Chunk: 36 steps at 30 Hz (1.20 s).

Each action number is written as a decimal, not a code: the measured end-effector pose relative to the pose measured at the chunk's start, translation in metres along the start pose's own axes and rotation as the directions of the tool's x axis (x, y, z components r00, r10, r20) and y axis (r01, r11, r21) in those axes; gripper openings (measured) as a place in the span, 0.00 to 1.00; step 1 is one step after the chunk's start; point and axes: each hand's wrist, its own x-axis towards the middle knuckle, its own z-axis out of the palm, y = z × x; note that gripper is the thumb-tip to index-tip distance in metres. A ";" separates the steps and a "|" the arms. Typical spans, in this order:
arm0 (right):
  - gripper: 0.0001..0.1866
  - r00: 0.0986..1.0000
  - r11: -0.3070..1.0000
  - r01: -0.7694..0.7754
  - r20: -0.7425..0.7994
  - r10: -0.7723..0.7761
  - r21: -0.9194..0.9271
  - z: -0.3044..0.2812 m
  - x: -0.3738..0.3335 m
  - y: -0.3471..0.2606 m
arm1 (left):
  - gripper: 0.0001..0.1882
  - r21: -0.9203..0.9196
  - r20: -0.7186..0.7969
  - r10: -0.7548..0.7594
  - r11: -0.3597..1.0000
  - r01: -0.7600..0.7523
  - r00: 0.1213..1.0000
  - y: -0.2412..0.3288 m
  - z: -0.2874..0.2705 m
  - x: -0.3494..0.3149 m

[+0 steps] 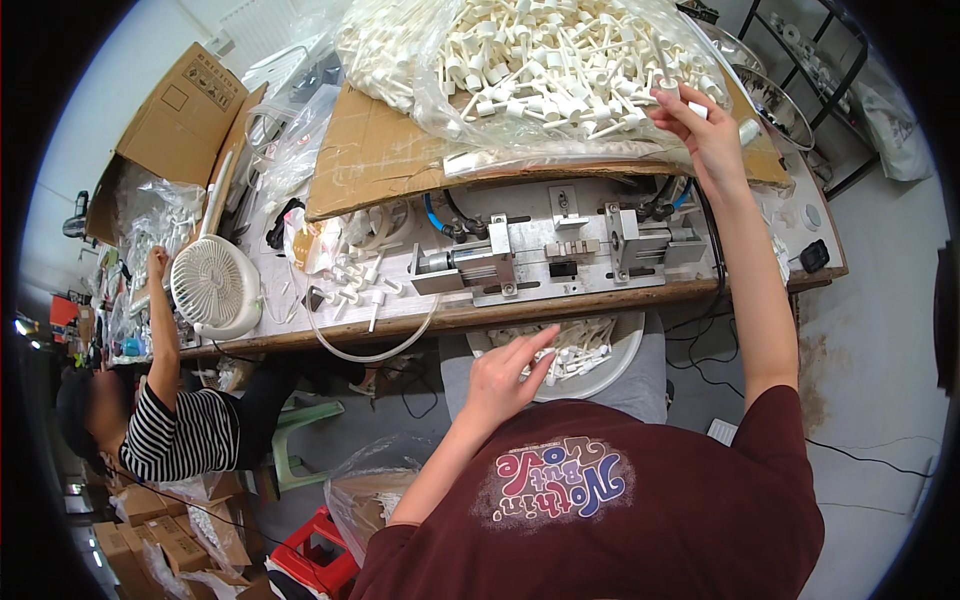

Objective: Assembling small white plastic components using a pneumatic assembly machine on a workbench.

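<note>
My right hand (705,135) is raised at the right edge of a large heap of white plastic parts (545,65), each a thin stem with a round cap. Its fingers are closed on a white plastic part (668,86); another white bit shows between the fingers. Down at my lap, my left hand (503,378) has its fingers stretched out, with nothing seen in them. It hovers at the near left side of a white basin (630,368) that holds more such parts. Between the heap and the basin, a metal fixture (560,250) with two cylinders stands on the bench.
Cardboard (385,160) under the heap overhangs the fixture. Loose white parts (355,280) and a clear hose lie left of it, beside a white fan (212,285). A co-worker in a striped shirt (190,435) sits at left. A red stool (320,550) stands behind me.
</note>
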 end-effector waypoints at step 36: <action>0.18 0.869 0.856 -0.494 0.107 0.483 0.153 0.020 -0.187 0.022 | 0.12 0.327 -0.078 0.145 0.939 -0.112 0.986 -0.014 0.028 0.073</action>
